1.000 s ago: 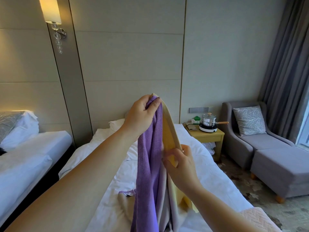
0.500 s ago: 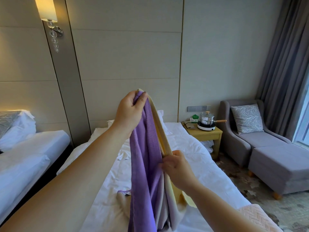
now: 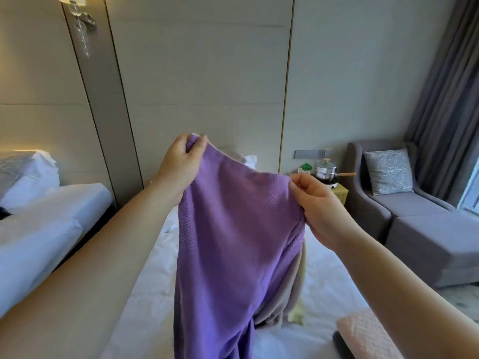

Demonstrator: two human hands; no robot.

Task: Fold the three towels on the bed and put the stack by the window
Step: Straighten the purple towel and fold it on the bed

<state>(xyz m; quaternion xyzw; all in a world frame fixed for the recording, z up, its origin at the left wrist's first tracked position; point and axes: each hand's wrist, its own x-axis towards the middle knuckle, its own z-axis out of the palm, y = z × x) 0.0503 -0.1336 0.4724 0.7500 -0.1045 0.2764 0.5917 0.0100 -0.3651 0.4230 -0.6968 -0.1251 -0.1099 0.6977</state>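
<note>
Since 0.5 s ago, R hand (image 3: 318, 203) has shifted rightward, spreading the purple towel (image 3: 233, 242) wide; hands now apart. L hand (image 3: 181, 161) pinches the upper-left corner, held higher; R hand pinches the upper-right corner. Towel hangs over the bed (image 3: 324, 294), w/ beige towel (image 3: 293, 281) and yellow towel (image 3: 296, 316) behind it. Pot (image 3: 325, 169) stands beyond, at right.

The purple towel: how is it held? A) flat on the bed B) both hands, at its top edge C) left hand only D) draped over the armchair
B: the left hand and right hand each grip a top corner of the purple towel, which hangs down.
</note>
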